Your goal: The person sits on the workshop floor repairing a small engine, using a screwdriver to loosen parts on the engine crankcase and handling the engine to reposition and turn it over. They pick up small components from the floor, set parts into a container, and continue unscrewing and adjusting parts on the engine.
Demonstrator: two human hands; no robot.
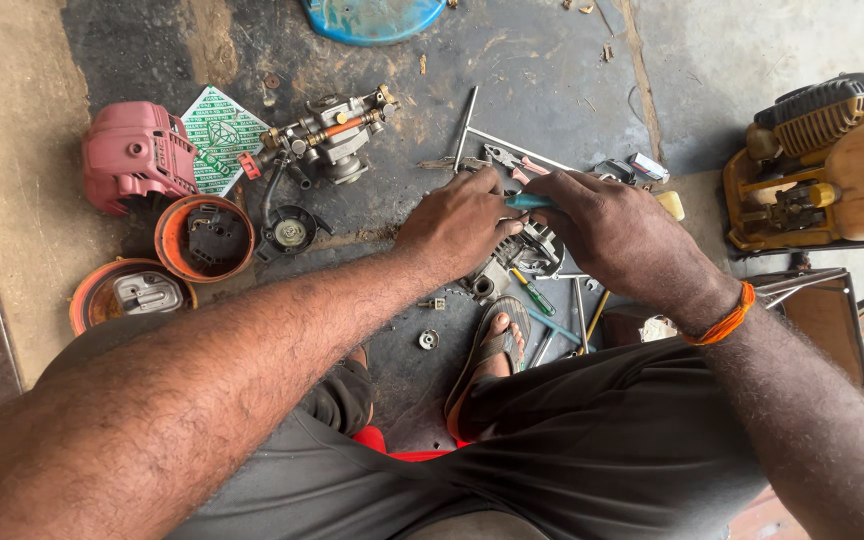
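Observation:
My left hand (457, 225) rests on top of a small grey metal engine part (520, 258) on the dark floor, pressing on it. My right hand (617, 235) is closed around a tool with a teal handle (530, 201), whose end shows between the two hands above the part. The tool's tip is hidden by my fingers. My sandalled foot (492, 350) sits just below the engine part.
Left: a pink engine cover (137, 155), a green printed card (220, 135), a carburettor assembly (327, 140), and two orange bowls (177, 262) holding parts. Pliers (512, 160), rods and screwdrivers (537, 295) lie around the part. A yellow machine (822, 160) stands right.

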